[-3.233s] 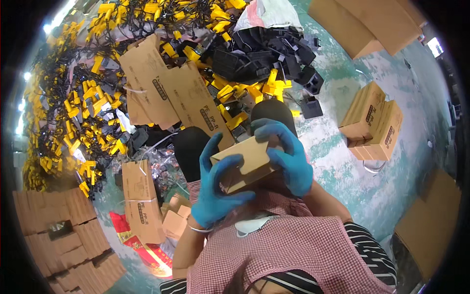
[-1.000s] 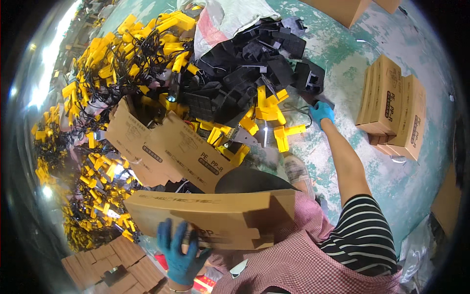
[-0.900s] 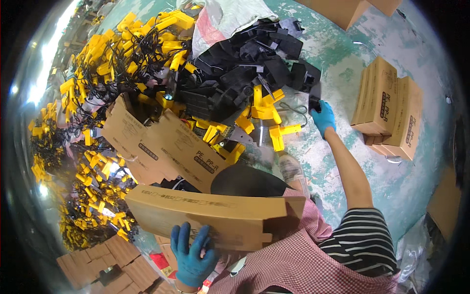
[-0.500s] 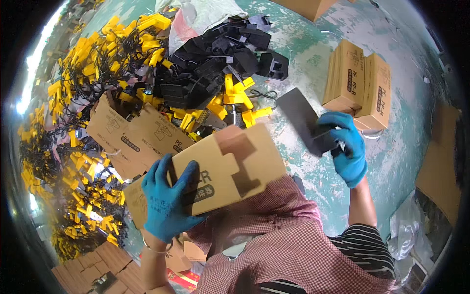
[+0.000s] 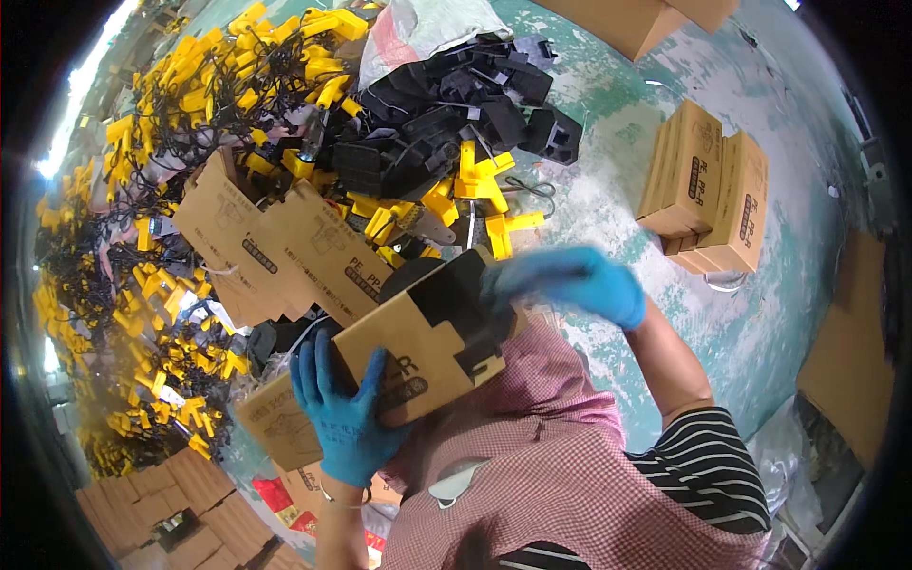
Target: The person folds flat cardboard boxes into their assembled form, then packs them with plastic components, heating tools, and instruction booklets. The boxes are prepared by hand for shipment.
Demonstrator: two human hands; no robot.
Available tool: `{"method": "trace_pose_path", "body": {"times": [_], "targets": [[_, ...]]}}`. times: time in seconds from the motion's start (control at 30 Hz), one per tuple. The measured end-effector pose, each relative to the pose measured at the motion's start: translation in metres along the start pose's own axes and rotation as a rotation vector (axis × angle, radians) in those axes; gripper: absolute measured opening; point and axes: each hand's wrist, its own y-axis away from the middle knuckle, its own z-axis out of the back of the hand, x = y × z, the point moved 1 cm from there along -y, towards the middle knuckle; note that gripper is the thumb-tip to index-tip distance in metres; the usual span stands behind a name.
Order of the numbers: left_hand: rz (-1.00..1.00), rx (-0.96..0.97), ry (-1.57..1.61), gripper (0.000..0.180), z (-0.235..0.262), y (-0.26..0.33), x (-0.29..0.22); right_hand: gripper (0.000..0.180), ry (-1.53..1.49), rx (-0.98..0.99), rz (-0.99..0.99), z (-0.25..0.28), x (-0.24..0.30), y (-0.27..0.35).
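Observation:
My left hand (image 5: pixel 350 408), in a blue glove, grips a brown cardboard box (image 5: pixel 427 356) tilted in front of my apron, thumb across its printed side. At the box's far right part sits a dark, angular plastic piece (image 5: pixel 451 290), partly within the cardboard and showing through its cut-out. My right hand (image 5: pixel 570 285), also gloved in blue, is at the right end of that piece. Its fingers are smeared by motion, so whether they hold the piece does not show. Behind the held box stands an open cardboard box (image 5: pixel 280 247).
A heap of yellow tools with black cords (image 5: pixel 228 85) spreads along the left. Black plastic parts (image 5: pixel 446 114) are piled beyond the boxes, beside a white sack (image 5: pixel 427 33). Closed boxes (image 5: pixel 708 190) stand at the right; more boxes (image 5: pixel 180 503) lie lower left.
My right hand has moved left, bringing the black plastic piece from the open air to the held box, where it now sits at the cut-out. The view has shifted slightly.

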Motion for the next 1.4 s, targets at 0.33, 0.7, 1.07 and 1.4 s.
{"method": "trace_pose_path", "body": {"times": [0.33, 0.7, 1.07, 1.4], "targets": [[0.049, 0.041, 0.009, 0.062, 0.004, 0.024, -0.004, 0.028, 1.285, -0.497, -0.453, 0.159, -0.294, -0.094], [0.005, 0.024, 0.043, 0.068, 0.012, 0.002, 0.005, 0.045, 1.282, -0.72, -0.21, 0.094, -0.099, 0.081], [-0.225, -0.024, 0.187, 0.079, 0.012, -0.017, -0.002, 0.049, 1.101, -0.342, -0.253, 0.04, 0.096, 0.145], [-0.192, 0.026, 0.335, 0.096, -0.001, -0.027, -0.001, 0.052, 1.319, -0.542, -0.085, 0.009, -0.005, 0.023]]}}
